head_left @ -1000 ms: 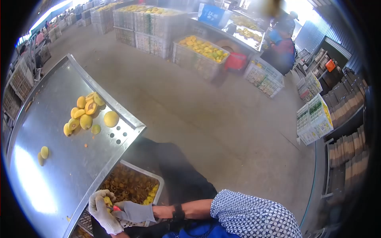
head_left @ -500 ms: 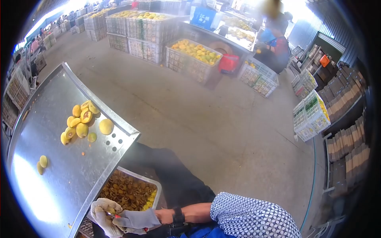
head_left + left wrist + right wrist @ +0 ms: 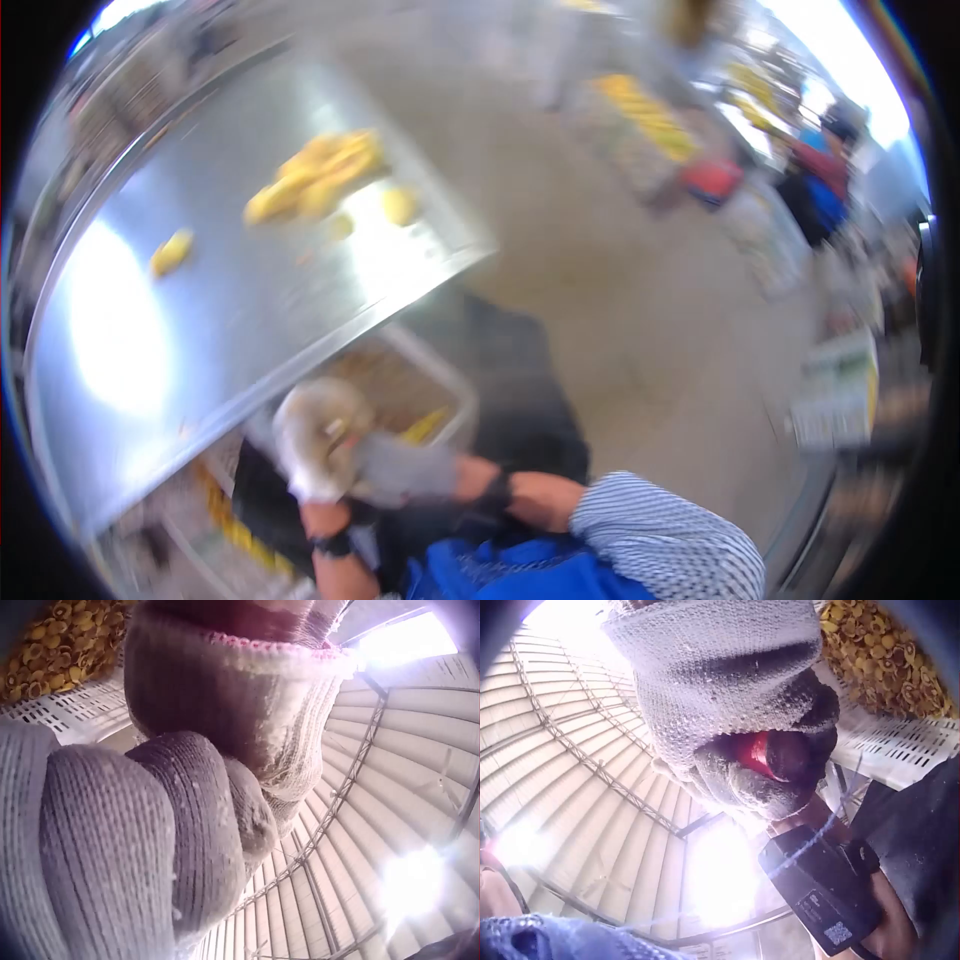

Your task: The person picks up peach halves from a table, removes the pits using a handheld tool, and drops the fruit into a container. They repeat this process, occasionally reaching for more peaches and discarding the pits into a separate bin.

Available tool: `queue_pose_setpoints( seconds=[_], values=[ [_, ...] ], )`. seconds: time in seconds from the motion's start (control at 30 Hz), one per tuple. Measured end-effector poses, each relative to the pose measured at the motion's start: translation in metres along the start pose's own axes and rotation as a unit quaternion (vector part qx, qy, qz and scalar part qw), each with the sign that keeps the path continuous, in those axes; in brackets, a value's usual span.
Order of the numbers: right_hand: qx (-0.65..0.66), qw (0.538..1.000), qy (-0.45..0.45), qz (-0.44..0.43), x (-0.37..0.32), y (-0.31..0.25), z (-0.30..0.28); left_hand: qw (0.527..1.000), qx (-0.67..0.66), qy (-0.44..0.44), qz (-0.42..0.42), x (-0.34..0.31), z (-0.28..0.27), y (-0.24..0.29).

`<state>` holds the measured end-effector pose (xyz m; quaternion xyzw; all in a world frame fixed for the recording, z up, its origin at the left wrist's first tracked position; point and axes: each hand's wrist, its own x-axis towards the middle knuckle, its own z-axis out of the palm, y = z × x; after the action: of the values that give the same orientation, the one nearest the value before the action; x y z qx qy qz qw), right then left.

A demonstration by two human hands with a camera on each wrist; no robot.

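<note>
In the head view, blurred, the left hand point(image 3: 318, 437), in a whitish knitted glove, curls round what looks like a yellowish fruit, mostly hidden by its fingers. Against it is the right hand point(image 3: 408, 470) in a grey glove. The right wrist view shows the right hand point(image 3: 727, 697) gripping a red handle point(image 3: 757, 754); the tool's working end is hidden. Curled gloved fingers point(image 3: 142, 840) fill the lower left of the left wrist view, below a pink-edged cuff point(image 3: 225, 697). Both hands are held low, beside the metal table's edge point(image 3: 330, 352).
Yellow fruits point(image 3: 315, 175) lie heaped on the metal table, with a few apart. Under its edge, a white crate point(image 3: 455, 385) holds cut pieces point(image 3: 885, 656). Across the floor stand a fruit-filled crate point(image 3: 640, 115), a red container point(image 3: 712, 180) and a person point(image 3: 820, 180).
The head view has swung and blurred, so table, fruits and hands appear further right, the table and fruits also higher. The left forearm now shows. Both hands remain together.
</note>
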<state>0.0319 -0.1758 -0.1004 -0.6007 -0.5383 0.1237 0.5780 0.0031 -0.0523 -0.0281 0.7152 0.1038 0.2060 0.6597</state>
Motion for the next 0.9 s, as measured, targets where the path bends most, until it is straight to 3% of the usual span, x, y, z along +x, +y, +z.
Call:
queue_pose_setpoints(
  seconds=[0.07,0.17,0.2,0.3,0.33,0.4,0.43,0.47,0.5,0.53,0.57,0.63,0.7,0.8,0.9],
  values=[
    [0.022,0.999,-0.029,0.036,0.022,-0.027,-0.026,0.992,-0.063,0.048,-0.098,0.0,0.004,-0.005],
    [0.211,0.943,0.001,0.257,0.013,-0.022,-0.019,0.939,-0.279,0.091,-0.178,0.0,0.001,-0.019],
    [0.245,0.92,0.012,0.306,0.016,-0.024,-0.019,0.941,-0.279,0.085,-0.171,-0.002,0.0,-0.02],
    [0.248,0.922,0.01,0.298,0.019,-0.029,-0.016,0.945,-0.241,0.106,-0.195,-0.002,-0.005,-0.016],
    [0.181,0.956,-0.023,0.231,0.01,-0.019,-0.013,0.944,-0.226,0.114,-0.214,0.0,0.0,-0.015],
    [0.075,0.989,-0.051,0.115,0.001,-0.002,-0.011,0.976,-0.151,0.065,-0.142,-0.002,-0.004,-0.018],
    [0.123,0.981,-0.059,0.137,0.001,-0.003,-0.005,0.991,-0.103,0.03,-0.086,-0.001,-0.005,-0.02],
    [0.246,0.945,-0.048,0.21,0.001,-0.005,-0.002,0.996,-0.083,-0.009,-0.04,-0.001,-0.006,-0.021],
    [0.477,0.817,-0.009,0.324,-0.002,-0.015,0.001,0.993,-0.102,-0.049,-0.021,-0.002,-0.01,-0.024],
    [0.608,0.703,0.017,0.367,-0.004,-0.022,0.006,0.984,-0.132,-0.104,-0.05,-0.001,-0.02,-0.035],
    [0.677,0.625,0.034,0.387,-0.007,-0.027,0.013,0.985,-0.142,-0.081,0.05,0.001,-0.001,-0.014],
    [0.653,0.683,0.02,0.327,-0.01,-0.021,0.023,0.956,-0.278,-0.091,0.023,0.002,0.008,-0.016],
    [0.707,0.647,-0.008,0.285,0.005,-0.057,-0.006,0.954,-0.282,-0.093,-0.034,0.001,0.018,0.02],
    [0.719,0.619,-0.033,0.314,0.002,-0.05,-0.011,0.938,-0.313,-0.122,-0.08,-0.001,0.016,0.019],
    [0.775,0.553,-0.068,0.298,0.0,-0.036,-0.011,0.939,-0.297,-0.124,-0.12,-0.001,0.015,0.016]
  ],
)
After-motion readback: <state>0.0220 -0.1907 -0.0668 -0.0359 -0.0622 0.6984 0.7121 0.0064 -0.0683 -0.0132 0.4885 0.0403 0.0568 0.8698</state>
